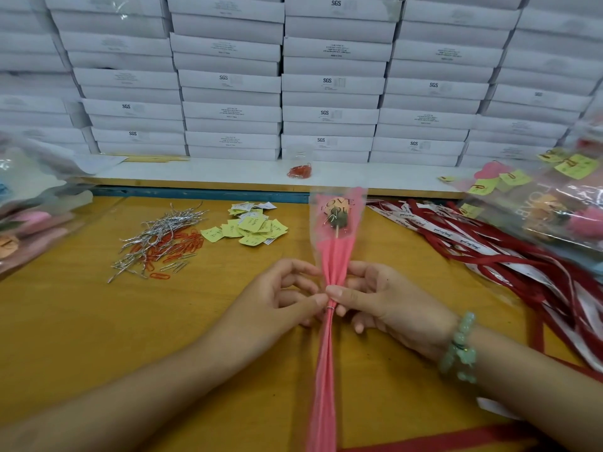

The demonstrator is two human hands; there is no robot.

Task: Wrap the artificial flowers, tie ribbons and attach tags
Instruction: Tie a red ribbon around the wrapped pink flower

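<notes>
Here, from large to small.
boxes (329, 83): white, stacked in rows at the back, some marked SGS.
surface (98, 321): yellow-brown wood.
ribbons (509, 256): red and white, heaped at the right.
wrapped flower (336, 252): at centre, in a pink and clear sleeve, head pointing away, sleeve gathered at the stem.
left hand (277, 298): thumb and forefinger pinching the gathered sleeve.
right hand (391, 301): pinching the same spot from the other side, green bracelet (460, 347) on the wrist.
twist ties (156, 236): silver, heaped left of centre, mixed with orange paper clips (176, 247).
tags (251, 225): yellow, piled just left of the flower head.
wire tie (330, 308): wound round the sleeve at the pinch.
</notes>
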